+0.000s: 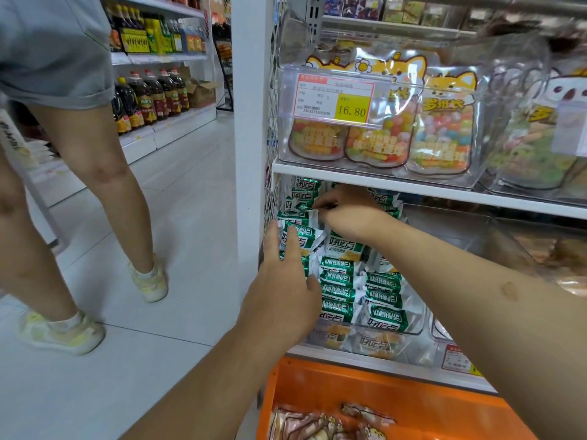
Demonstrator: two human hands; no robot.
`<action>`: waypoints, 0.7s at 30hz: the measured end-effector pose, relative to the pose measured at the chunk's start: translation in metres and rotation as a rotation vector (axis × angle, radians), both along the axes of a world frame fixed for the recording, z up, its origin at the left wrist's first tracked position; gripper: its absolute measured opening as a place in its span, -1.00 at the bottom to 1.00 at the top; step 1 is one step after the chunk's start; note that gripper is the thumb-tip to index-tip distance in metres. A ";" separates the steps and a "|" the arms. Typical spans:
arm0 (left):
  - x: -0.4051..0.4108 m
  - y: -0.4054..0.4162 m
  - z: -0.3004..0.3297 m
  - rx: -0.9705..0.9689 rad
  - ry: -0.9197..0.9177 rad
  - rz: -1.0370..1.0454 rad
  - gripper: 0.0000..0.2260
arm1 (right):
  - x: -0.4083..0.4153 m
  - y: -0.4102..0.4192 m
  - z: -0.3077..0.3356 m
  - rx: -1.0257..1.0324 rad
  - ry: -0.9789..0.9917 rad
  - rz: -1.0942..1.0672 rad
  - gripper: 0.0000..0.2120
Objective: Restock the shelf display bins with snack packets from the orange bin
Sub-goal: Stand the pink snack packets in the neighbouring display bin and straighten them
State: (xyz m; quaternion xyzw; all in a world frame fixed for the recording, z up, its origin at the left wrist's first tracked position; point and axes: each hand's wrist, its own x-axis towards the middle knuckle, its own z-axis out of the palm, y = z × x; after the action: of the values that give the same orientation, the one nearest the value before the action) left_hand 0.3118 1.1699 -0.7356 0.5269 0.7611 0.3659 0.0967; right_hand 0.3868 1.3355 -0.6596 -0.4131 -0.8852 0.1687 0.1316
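Note:
A clear display bin (pixel 419 325) on the lower shelf is heaped with green and white snack packets (pixel 340 281). My left hand (pixel 286 290) lies flat against the left side of the heap, fingers spread, pressing the packets. My right hand (pixel 346 214) reaches under the shelf board above and pinches a green packet (pixel 303 207) at the top back of the heap. The orange bin (pixel 381 398) stands below the shelf at the bottom of the view, with pink and white packets (pixel 327 423) in it.
The white shelf board (pixel 413 185) above carries clear bins of cat-shaped candy bags (pixel 438 128) and a 16.80 price tag (pixel 333 100). A white upright post (pixel 251 122) stands left of the shelves. A person's legs (pixel 104 173) stand close by in the aisle on the left.

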 end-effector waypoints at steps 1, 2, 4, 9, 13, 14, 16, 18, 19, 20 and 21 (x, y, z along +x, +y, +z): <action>0.000 0.000 0.000 0.001 0.001 0.002 -0.28 | 0.000 0.000 0.001 -0.014 0.004 0.004 -0.68; 0.000 0.000 0.001 0.000 0.001 0.003 -0.28 | 0.000 0.000 0.002 -0.023 0.006 0.011 -0.68; 0.000 0.000 0.001 -0.004 -0.008 0.001 -0.27 | 0.000 0.000 0.003 -0.018 -0.002 0.021 -0.68; 0.001 -0.002 0.003 -0.011 -0.004 0.003 -0.27 | -0.001 0.006 -0.002 -0.033 0.085 -0.025 -0.71; 0.002 -0.003 0.004 -0.012 -0.011 0.003 -0.26 | -0.003 0.010 -0.008 -0.053 0.185 -0.034 -0.73; 0.002 -0.003 0.003 -0.012 -0.014 0.004 -0.26 | -0.004 0.009 -0.009 -0.054 0.202 -0.034 -0.72; 0.002 -0.002 0.002 -0.007 -0.019 0.005 -0.26 | -0.007 0.007 -0.010 -0.026 0.193 -0.021 -0.69; 0.001 -0.001 0.001 0.001 -0.019 0.003 -0.26 | -0.008 0.007 -0.011 -0.031 0.207 -0.015 -0.65; 0.000 -0.001 0.000 0.002 -0.020 0.002 -0.27 | -0.008 0.005 -0.010 -0.056 0.225 -0.014 -0.65; 0.000 -0.001 0.000 0.004 -0.021 0.000 -0.28 | -0.008 0.003 -0.010 -0.081 0.238 -0.006 -0.66; 0.000 -0.001 0.000 0.005 -0.021 -0.002 -0.28 | -0.009 0.003 -0.009 -0.107 0.251 0.008 -0.70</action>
State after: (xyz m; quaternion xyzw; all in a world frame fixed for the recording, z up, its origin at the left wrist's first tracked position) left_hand 0.3116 1.1693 -0.7361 0.5239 0.7585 0.3733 0.1038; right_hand 0.3782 1.3380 -0.6690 -0.3916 -0.8532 0.2664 0.2184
